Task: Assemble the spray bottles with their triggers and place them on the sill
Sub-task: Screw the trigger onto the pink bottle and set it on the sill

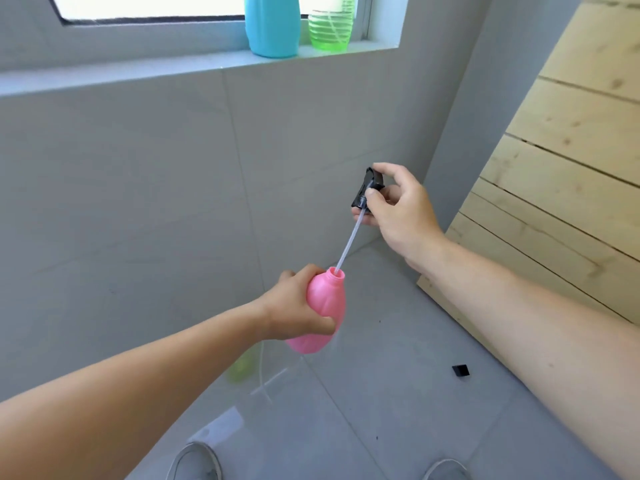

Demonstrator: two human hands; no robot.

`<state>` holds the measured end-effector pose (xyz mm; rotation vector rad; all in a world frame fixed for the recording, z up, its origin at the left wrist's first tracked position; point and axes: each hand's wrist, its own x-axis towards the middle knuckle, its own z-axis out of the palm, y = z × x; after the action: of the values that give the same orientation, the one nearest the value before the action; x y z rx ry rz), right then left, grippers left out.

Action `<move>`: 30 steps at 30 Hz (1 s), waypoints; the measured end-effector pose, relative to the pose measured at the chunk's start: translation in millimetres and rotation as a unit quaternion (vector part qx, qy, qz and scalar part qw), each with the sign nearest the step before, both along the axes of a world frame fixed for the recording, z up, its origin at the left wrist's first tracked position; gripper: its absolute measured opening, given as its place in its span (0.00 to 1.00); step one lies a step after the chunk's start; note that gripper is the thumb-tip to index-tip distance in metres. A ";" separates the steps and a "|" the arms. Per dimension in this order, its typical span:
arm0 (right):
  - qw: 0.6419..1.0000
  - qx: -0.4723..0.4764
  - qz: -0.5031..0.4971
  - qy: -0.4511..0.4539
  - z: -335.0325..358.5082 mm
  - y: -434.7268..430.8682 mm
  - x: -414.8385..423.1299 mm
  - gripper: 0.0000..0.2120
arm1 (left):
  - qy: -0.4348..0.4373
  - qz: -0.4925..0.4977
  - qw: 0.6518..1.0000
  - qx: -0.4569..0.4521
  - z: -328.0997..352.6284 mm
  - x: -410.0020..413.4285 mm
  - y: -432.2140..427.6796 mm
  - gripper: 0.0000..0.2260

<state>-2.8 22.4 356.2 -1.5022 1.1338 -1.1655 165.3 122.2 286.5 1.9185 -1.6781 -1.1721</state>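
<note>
Grey tiles behind, left hand (298, 306) clamps the pink bottle (323, 311) tilted up so the right hand (398, 209), pinching the trigger (367, 188) above, can thread its tube (348, 242) into the neck.

Grey tiled wall (138, 188) is running up to a grey sill (121, 76) under a window (149, 5), daylight coming thru. Grey tile floor (381, 410) is lying below. Wood panel (571, 168) is leaning at right, w/ small black bit (460, 370) lying nearby.
</note>
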 end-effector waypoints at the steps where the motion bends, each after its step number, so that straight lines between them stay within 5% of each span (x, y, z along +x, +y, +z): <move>1: 1.000 0.006 0.011 -0.001 3.3 5.9 0.5 0.15 | 0.005 0.000 1.000 0.002 6.8 -0.5 1.4 0.28; 8: 0.990 -0.015 0.130 0.055 27.6 50.9 -5.0 0.19 | 0.128 -0.010 0.990 0.050 66.9 6.8 13.8 0.23; 13: 0.981 -0.002 0.195 0.009 41.6 69.0 -2.9 0.19 | 0.155 -0.013 0.985 0.073 78.9 16.5 32.6 0.27; 22: 0.969 0.016 0.237 0.065 41.1 76.5 -5.6 0.13 | 0.183 -0.038 0.978 0.088 83.5 21.7 39.7 0.26; 30: 0.959 0.003 0.255 0.126 46.6 71.6 -7.3 0.33 | 0.199 -0.015 0.977 0.077 75.9 14.6 40.6 0.28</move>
<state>-10.1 93.9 402.8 -1.8350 0.8306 -0.6279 179.8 162.8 362.4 1.6040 -1.4404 -1.6146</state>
